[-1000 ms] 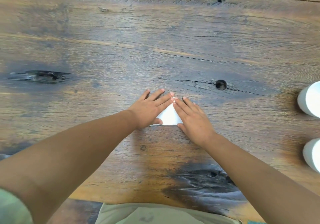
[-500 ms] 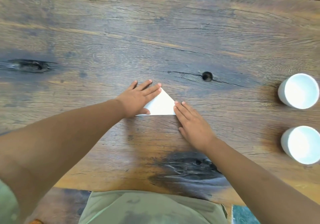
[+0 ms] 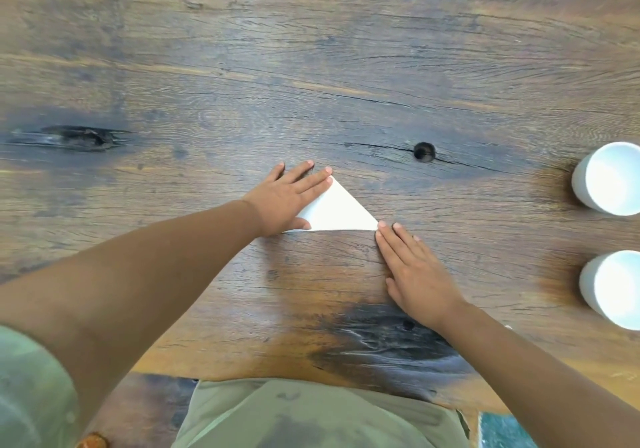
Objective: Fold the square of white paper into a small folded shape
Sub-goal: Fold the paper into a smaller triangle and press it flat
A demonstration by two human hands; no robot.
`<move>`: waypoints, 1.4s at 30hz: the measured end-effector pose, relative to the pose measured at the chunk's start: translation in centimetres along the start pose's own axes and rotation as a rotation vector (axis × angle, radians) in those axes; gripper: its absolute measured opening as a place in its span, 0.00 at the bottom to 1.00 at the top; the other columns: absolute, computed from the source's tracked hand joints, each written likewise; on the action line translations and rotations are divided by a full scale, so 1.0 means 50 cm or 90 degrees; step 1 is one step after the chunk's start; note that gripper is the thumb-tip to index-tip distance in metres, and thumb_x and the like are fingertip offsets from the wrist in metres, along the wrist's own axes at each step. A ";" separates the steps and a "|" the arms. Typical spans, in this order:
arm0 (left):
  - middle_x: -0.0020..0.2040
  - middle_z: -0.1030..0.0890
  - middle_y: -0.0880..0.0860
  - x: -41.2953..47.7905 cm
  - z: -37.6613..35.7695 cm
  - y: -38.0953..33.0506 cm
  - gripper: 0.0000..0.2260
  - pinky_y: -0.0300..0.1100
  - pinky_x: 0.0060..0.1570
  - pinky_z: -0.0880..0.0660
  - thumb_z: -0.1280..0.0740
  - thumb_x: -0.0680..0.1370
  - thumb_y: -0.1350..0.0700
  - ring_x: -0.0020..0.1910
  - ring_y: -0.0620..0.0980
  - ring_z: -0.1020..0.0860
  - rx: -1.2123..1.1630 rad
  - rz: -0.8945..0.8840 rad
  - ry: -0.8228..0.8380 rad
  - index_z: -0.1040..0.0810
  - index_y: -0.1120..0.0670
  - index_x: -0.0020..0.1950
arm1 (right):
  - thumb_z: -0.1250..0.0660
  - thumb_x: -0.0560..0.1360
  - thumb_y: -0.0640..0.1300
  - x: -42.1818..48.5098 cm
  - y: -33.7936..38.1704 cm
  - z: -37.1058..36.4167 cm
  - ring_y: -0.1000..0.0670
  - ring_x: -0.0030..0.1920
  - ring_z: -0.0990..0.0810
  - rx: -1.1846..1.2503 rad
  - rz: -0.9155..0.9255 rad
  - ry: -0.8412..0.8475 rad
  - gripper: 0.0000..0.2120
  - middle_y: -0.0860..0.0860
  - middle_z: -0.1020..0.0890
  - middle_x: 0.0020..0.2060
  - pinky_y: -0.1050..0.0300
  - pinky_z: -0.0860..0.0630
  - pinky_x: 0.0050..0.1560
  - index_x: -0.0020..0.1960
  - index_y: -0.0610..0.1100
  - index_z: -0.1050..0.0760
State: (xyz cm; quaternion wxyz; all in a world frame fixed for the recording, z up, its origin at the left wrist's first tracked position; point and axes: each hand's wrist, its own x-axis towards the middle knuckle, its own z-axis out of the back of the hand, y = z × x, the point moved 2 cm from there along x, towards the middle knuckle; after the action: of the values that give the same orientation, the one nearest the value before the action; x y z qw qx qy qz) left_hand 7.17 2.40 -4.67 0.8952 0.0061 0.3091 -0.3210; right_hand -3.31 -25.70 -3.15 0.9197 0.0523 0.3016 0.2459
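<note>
White paper (image 3: 337, 210) flat on desk (image 3: 346, 66), mid-foreground, folded to triangle. Left hand (image 3: 287, 199) flat on left part, fingers extended and close together, pinning, not gripping. Right hand (image 3: 414, 267) flat on desk, fingers straight, tips touching right corner; holding nothing. Two white cups (image 3: 609, 177) well apart at right.

Step judged: flattening crease. Advice: keep left palm down, run right fingertips along fold edge, corner outward, firm even pressure.

Apex points away from person. Long edge nearest person, running left-right.

Paper (image 3: 334, 210) on table (image 3: 311, 66), between hands, cups (image 3: 609, 179) far right
</note>
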 end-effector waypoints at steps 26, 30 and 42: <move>0.82 0.56 0.46 -0.038 -0.031 -0.048 0.34 0.57 0.77 0.49 0.37 0.81 0.45 0.80 0.50 0.53 -0.139 0.106 -0.106 0.51 0.50 0.82 | 0.37 0.79 0.48 0.213 0.091 0.112 0.49 0.79 0.56 0.013 0.045 -0.033 0.38 0.53 0.55 0.80 0.46 0.52 0.78 0.80 0.47 0.57; 0.82 0.57 0.45 -0.042 -0.044 -0.048 0.35 0.58 0.77 0.52 0.38 0.81 0.46 0.80 0.51 0.56 -0.110 0.092 -0.110 0.55 0.49 0.82 | 0.37 0.79 0.48 0.216 0.087 0.102 0.50 0.79 0.57 0.005 0.038 -0.037 0.39 0.53 0.56 0.80 0.46 0.52 0.78 0.80 0.47 0.57; 0.82 0.59 0.47 -0.046 -0.040 -0.056 0.34 0.59 0.77 0.54 0.43 0.83 0.45 0.80 0.52 0.60 -0.087 0.095 -0.076 0.59 0.51 0.81 | 0.35 0.78 0.48 0.218 0.088 0.094 0.51 0.79 0.57 0.016 0.029 -0.042 0.40 0.55 0.56 0.80 0.47 0.54 0.76 0.80 0.48 0.58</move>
State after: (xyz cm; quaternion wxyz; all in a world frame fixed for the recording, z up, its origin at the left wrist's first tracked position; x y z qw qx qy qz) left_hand 3.09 1.90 -4.47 0.9317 -0.0509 0.2753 -0.2313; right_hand 5.20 -16.35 -4.02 0.9226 0.0790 0.2731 0.2607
